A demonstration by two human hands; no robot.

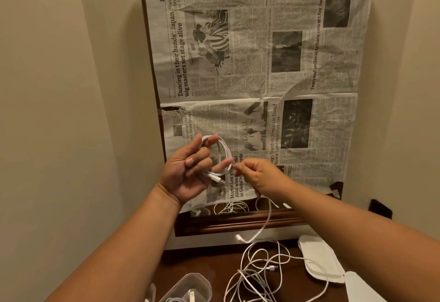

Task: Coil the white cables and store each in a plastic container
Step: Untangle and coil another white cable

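Newspaper-covered wall (262, 39) behind — left hand (188, 170) grips thin white cable coil (222, 151), right hand (258, 179) beside pinches its tail (267, 218); slack cd spring loops.

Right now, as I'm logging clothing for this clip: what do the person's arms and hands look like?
The left forearm and right forearm are bare, with no sleeves in frame. The left hand and right hand wear no gloves; no ring, watch or bracelet shows.

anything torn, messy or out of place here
The newspaper is torn at its left edge, midway up, and peels at its bottom right corner. On the table, loose white cables lie tangled.
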